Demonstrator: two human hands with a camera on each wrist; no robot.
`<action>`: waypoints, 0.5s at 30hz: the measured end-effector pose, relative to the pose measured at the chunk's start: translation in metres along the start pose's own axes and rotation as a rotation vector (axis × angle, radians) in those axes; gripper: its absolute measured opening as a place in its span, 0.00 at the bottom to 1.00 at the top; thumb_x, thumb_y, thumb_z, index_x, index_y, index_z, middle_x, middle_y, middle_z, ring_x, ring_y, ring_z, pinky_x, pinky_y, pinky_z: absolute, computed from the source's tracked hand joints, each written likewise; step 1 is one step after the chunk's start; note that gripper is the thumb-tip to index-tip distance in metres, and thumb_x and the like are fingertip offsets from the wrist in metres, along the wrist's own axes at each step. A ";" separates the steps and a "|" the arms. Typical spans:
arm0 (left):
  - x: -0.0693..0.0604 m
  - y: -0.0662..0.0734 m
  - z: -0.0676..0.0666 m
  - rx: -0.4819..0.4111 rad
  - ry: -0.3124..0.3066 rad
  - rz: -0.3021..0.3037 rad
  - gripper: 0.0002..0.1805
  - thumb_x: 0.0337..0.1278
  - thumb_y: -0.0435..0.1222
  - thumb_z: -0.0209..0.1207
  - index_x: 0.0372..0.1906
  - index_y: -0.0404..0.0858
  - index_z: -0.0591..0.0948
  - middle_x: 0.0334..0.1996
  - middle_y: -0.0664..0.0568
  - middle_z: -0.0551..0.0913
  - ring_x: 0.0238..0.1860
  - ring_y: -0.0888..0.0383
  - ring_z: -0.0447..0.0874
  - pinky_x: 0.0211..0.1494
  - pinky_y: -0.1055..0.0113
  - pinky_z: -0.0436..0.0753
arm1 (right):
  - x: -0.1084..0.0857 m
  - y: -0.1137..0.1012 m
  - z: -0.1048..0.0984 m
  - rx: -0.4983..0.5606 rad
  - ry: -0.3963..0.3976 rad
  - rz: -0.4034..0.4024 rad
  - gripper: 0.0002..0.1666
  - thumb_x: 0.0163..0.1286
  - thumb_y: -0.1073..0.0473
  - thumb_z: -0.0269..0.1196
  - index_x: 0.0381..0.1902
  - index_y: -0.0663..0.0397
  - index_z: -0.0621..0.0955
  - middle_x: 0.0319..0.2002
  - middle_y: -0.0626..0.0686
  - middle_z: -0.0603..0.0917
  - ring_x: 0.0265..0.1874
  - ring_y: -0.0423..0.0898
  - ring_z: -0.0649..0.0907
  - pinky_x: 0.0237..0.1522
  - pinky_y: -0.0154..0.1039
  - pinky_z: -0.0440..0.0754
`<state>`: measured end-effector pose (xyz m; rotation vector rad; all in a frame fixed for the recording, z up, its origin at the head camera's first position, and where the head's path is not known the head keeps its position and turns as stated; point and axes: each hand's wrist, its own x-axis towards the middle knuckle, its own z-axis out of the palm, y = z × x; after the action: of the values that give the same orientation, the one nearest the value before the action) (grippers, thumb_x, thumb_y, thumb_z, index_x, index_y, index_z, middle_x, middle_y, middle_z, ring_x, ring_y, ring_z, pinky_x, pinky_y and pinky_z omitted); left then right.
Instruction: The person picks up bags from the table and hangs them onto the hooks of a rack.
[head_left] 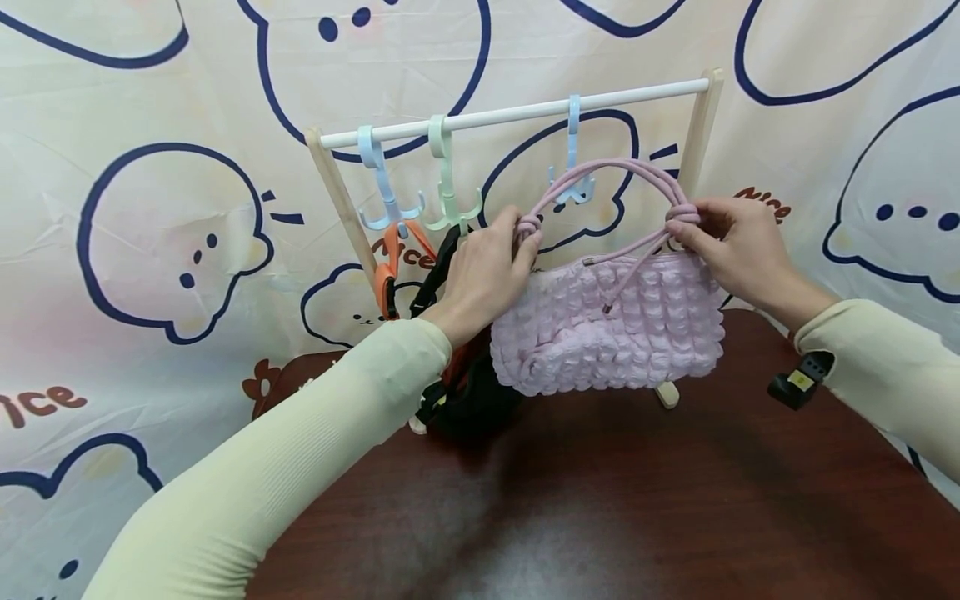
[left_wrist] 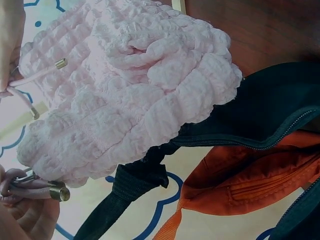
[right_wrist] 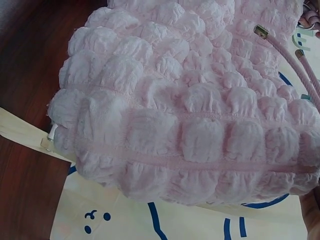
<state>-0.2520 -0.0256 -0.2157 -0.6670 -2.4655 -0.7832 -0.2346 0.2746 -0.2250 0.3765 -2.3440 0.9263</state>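
Observation:
A puffy pink handbag (head_left: 607, 325) hangs in the air in front of the rack, its cord handle (head_left: 600, 171) arched upward. My left hand (head_left: 491, 267) grips the knotted cord at the bag's left end. At the right end, my right hand (head_left: 738, 250) pinches the other knot between thumb and fingers. Behind the top of the handle, a blue hook hanger (head_left: 574, 158) hangs from the white rod; whether the cord touches it I cannot tell. The bag's bubbled fabric fills much of both wrist views, with metal-tipped cord ends (left_wrist: 61, 63) showing in the left one.
The wooden rack with a white rod (head_left: 510, 118) stands on the dark brown table (head_left: 600, 483). Left on the rod are another blue hanger (head_left: 382, 183) and a green hanger (head_left: 444, 171). An orange bag (left_wrist: 250, 180) and a black bag (left_wrist: 270, 105) hang beside the pink one.

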 end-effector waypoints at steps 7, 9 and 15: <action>0.003 -0.001 0.001 0.016 0.012 0.005 0.13 0.77 0.48 0.51 0.48 0.42 0.76 0.25 0.54 0.74 0.24 0.55 0.74 0.27 0.64 0.69 | 0.002 0.001 0.004 0.008 0.012 -0.003 0.18 0.73 0.56 0.64 0.52 0.64 0.85 0.43 0.67 0.86 0.29 0.23 0.78 0.30 0.17 0.74; 0.004 -0.002 0.001 0.014 0.012 0.003 0.13 0.77 0.48 0.51 0.48 0.42 0.76 0.25 0.54 0.74 0.23 0.55 0.74 0.26 0.64 0.69 | 0.003 0.001 0.005 0.006 0.015 -0.008 0.17 0.73 0.56 0.64 0.51 0.64 0.85 0.42 0.67 0.87 0.28 0.23 0.78 0.30 0.17 0.74; 0.006 -0.001 0.001 0.021 0.008 -0.005 0.13 0.76 0.48 0.51 0.46 0.43 0.76 0.25 0.54 0.74 0.23 0.56 0.73 0.26 0.64 0.70 | 0.005 0.001 0.005 0.013 0.007 0.003 0.18 0.73 0.56 0.64 0.52 0.64 0.85 0.43 0.68 0.87 0.28 0.23 0.79 0.30 0.17 0.75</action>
<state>-0.2577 -0.0235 -0.2134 -0.6485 -2.4654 -0.7598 -0.2410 0.2715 -0.2249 0.3746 -2.3335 0.9438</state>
